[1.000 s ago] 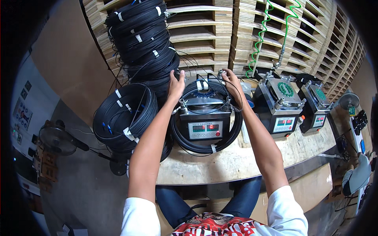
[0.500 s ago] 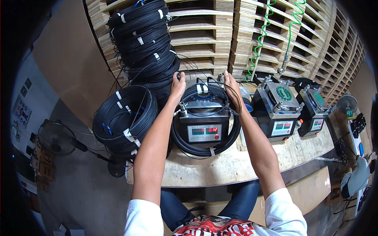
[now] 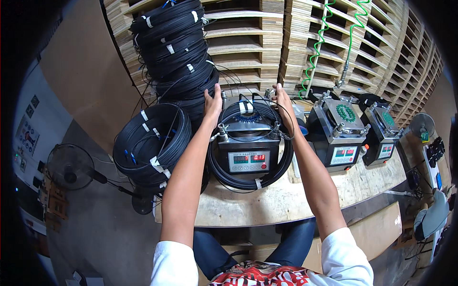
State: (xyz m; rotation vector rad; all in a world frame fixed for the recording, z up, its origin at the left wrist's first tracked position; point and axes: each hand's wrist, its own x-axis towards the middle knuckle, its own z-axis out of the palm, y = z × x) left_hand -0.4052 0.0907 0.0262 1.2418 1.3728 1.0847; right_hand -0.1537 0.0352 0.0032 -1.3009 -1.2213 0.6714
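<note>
My left hand [image 3: 212, 102] and right hand [image 3: 282, 99] both gripped the far side of the black coil [image 3: 248, 178] ringing the winder [image 3: 248, 143]. More coils [image 3: 150, 143] lay stacked left of my left hand.

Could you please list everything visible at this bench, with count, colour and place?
cable coil: one, black, looped around the middle machine
bench machines: three, grey-black with small displays, in a row on the table
wooden table: one, pale, before the person
coil stacks: two, black with white ties, left of the table
pallets: several, pale wood, stacked behind
spiral hoses: two, green, hanging over the pallets
fans: two, one floor left, one far right
left hand: on the coil's rear left
right hand: on the coil's rear right
</note>
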